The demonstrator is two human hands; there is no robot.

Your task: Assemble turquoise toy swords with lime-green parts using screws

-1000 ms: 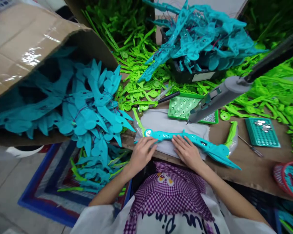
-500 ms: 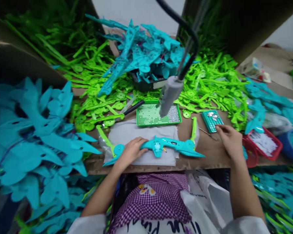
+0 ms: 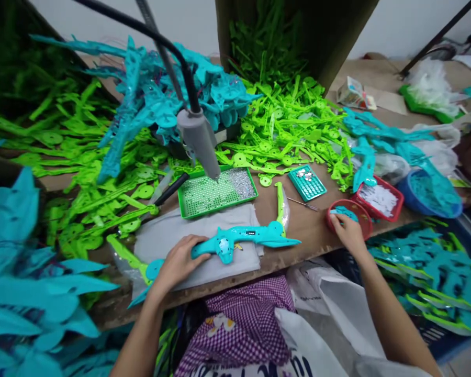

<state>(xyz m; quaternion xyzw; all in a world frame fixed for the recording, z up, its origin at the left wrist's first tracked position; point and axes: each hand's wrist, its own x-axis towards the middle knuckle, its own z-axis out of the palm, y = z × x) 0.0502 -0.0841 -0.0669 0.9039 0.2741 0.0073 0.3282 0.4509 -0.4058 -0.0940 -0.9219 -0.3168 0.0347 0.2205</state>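
My left hand is wrapped round the left half of a turquoise plastic bow-shaped toy part, which lies on a grey cloth. An animal-like head sits at the part's middle, and a bright green arm sticks up at its right end. Another green arm stands at the left end, in clear film. My right hand reaches into a round red bowl holding small turquoise pieces. Its fingertips are pinched together at the bowl's left side; what they hold is too small to make out.
A hanging grey electric screwdriver hovers over a green tray of screws. Nearby are a teal tray of button cells, a thin metal tool, a red basket of white pieces and a blue tub. Green parts lie heaped behind.
My right hand has moved from beside the teal tray to the red bowl. My left hand stays on the turquoise part. The camera view has turned to the right.
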